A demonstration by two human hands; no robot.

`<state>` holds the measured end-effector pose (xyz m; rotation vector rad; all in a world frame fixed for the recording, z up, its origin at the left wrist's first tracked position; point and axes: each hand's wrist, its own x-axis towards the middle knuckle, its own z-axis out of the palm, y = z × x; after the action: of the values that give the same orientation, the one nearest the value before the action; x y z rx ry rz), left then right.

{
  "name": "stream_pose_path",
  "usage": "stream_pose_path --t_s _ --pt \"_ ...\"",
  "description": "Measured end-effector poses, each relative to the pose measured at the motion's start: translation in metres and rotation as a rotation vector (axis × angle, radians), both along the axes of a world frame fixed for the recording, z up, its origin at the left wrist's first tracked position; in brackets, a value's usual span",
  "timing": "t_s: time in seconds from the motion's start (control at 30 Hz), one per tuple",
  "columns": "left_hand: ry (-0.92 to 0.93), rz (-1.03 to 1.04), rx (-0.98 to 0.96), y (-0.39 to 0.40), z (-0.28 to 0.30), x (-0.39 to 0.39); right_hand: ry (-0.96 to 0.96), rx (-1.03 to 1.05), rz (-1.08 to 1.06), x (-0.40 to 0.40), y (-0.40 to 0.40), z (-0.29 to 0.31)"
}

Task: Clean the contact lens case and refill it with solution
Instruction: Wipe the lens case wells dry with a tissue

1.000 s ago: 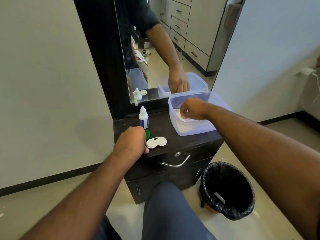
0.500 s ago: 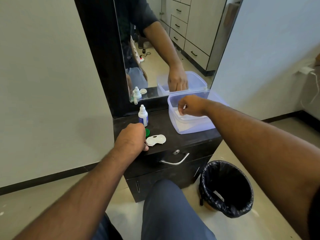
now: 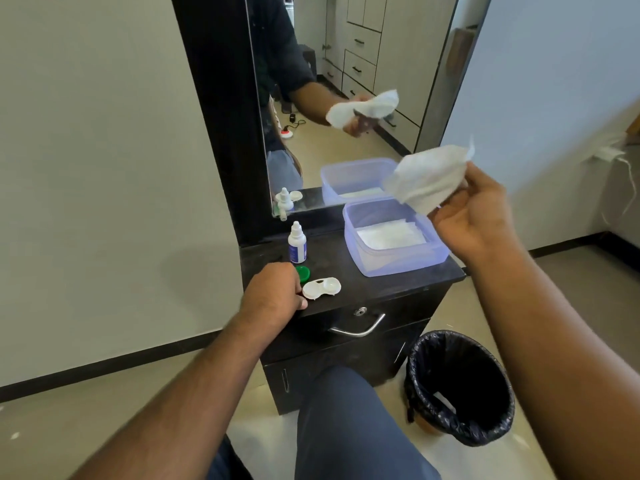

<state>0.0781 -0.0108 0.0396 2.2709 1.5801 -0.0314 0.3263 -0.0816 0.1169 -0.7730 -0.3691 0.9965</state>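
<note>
The left hand (image 3: 273,292) rests as a loose fist on the front left of the dark cabinet (image 3: 377,285); its fingers are curled under, and whether they pinch anything cannot be told. Just behind the knuckles stands a small white bottle (image 3: 297,243) with a blue label, upright near the foot of the mirror (image 3: 349,81). A green cap (image 3: 303,273) lies between the bottle and the hand, partly hidden by the hand. Just right of the hand lies the white lens case (image 3: 322,287), flat on the cabinet top, its two wells facing up and uncapped; the thumb side of the hand is next to its left end, contact unclear.

Further right sits a clear bluish tub (image 3: 433,252) at the back right corner, open, with a stack of white wipes (image 3: 389,234) in its bottom. Above the tub's right rim the right hand (image 3: 478,216) is raised, palm towards the camera, fingers closed on one white wipe (image 3: 427,178) that hangs crumpled up and to the left of it. Below on the floor, right of the cabinet, stands a bin (image 3: 460,389) with a black liner. A metal handle (image 3: 358,329) sits on the drawer front.
</note>
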Motion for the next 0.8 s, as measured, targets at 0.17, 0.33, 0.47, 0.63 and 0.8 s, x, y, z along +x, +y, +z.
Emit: stream_pose_path --t_s 0.17,0.33,0.47,0.63,0.8 --pt "-0.103 0.001 0.052 -0.012 -0.003 -0.011 0.156 0.122 0.122 -0.037 -0.042 -0.016" --pt "-0.143 0.078 0.158 -0.02 -0.012 -0.002 0.197 -0.017 0.141 -0.066 -0.043 -0.043" --pt "-0.136 0.087 0.273 -0.025 -0.015 0.003 0.158 -0.235 0.043 -0.081 -0.04 -0.061" --pt "-0.361 0.088 0.28 -0.031 -0.016 -0.005 -0.033 -0.417 -0.038 -0.095 -0.041 -0.081" --pt "-0.74 0.178 0.291 -0.068 -0.017 -0.041 -0.186 -0.551 -0.025 -0.117 -0.049 -0.089"
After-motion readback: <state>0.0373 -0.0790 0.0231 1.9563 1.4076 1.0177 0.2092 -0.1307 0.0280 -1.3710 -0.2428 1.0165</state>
